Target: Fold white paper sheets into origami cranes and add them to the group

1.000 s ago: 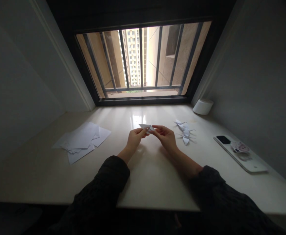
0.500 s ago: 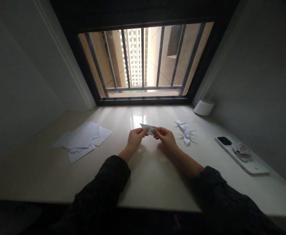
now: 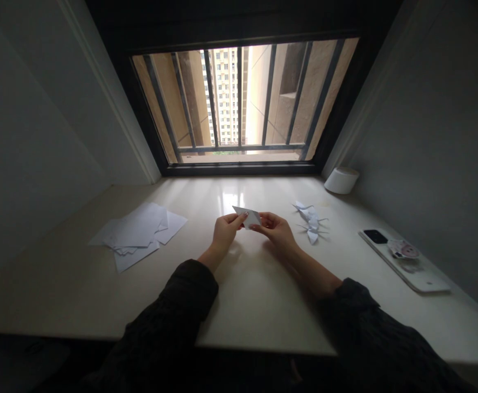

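Observation:
A small folded piece of white paper [image 3: 252, 218] is held above the white surface, one sharp corner pointing up and left. My left hand [image 3: 226, 230] pinches its left part, thumb on the near face. On the opposite side, my right hand [image 3: 277, 229] grips the right edge, its thumb low against the paper and its fingers curled behind. Parts of the fingers are hidden by the paper. To the right of my right hand lie several folded paper cranes [image 3: 312, 222] in a row.
Loose white sheets [image 3: 138, 232] lie in a pile at the left. A phone [image 3: 402, 259] with a round grip rests at the right, and a white cylindrical object [image 3: 342, 180] is in the back right corner. A barred window [image 3: 239, 103] stands behind the white surface [image 3: 259, 316].
My right thumb has shifted lower and to the right on the folded paper, so more of its face shows. My left hand has stayed nearly still.

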A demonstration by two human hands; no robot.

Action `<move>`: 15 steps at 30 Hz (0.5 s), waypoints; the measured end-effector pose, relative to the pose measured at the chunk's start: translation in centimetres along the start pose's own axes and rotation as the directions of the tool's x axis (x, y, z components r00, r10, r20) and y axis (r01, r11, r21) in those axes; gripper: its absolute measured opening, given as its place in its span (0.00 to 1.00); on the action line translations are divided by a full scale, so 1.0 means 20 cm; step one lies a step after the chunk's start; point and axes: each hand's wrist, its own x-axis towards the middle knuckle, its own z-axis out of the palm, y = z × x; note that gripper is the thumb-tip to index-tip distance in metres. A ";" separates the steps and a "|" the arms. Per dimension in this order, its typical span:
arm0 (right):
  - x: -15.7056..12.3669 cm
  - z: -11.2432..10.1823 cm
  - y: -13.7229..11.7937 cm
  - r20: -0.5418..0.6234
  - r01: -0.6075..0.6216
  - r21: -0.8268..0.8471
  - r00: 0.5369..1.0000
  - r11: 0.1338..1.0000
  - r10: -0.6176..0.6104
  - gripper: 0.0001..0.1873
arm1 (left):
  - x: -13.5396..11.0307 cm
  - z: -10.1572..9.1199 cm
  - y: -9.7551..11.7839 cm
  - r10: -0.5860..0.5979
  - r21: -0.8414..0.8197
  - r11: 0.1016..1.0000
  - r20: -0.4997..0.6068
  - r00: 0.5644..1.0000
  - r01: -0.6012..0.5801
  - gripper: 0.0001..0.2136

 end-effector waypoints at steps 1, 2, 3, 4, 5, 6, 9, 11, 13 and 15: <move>0.00 0.00 0.00 -0.012 0.007 -0.026 1.000 1.000 -0.007 0.24 | 0.00 0.00 0.00 0.002 0.003 1.000 -0.002 1.000 -0.002 0.18; 0.00 -0.01 0.01 -0.033 0.012 -0.059 0.999 0.998 -0.014 0.24 | 0.00 0.00 0.01 0.002 0.006 1.000 -0.008 1.000 -0.002 0.18; 0.01 -0.01 0.01 -0.060 0.015 -0.100 0.998 0.995 -0.021 0.23 | 0.00 0.00 0.01 0.001 0.008 1.000 -0.018 1.000 -0.001 0.18; 0.01 -0.02 0.02 -0.093 0.018 -0.144 0.995 0.989 -0.031 0.22 | 0.00 0.00 0.01 -0.001 0.008 1.000 -0.030 1.000 0.001 0.17; 0.02 -0.03 0.02 -0.126 0.019 -0.189 0.991 0.982 -0.044 0.21 | 0.00 0.00 0.02 -0.005 0.008 1.000 -0.040 0.999 0.005 0.17; 0.02 -0.04 0.03 -0.153 0.021 -0.232 0.987 0.973 -0.057 0.20 | 0.00 0.00 0.02 -0.007 0.009 1.000 -0.044 0.999 0.008 0.17; 0.03 -0.05 0.04 -0.186 0.031 -0.322 0.978 0.946 -0.095 0.19 | 0.00 0.00 0.03 0.008 0.017 1.000 -0.012 1.000 -0.008 0.17; 0.03 -0.05 0.04 -0.181 0.041 -0.325 0.978 0.945 -0.105 0.19 | 0.00 0.00 0.03 0.044 0.011 0.999 0.039 0.998 -0.045 0.18; 0.03 -0.05 0.04 -0.169 0.046 -0.287 0.981 0.957 -0.098 0.18 | 0.00 0.00 0.03 0.094 -0.008 0.996 0.101 0.991 -0.093 0.19; 0.03 -0.05 0.03 -0.152 0.047 -0.240 0.985 0.970 -0.086 0.18 | -0.01 0.00 0.04 0.146 -0.018 0.989 0.168 0.975 -0.145 0.22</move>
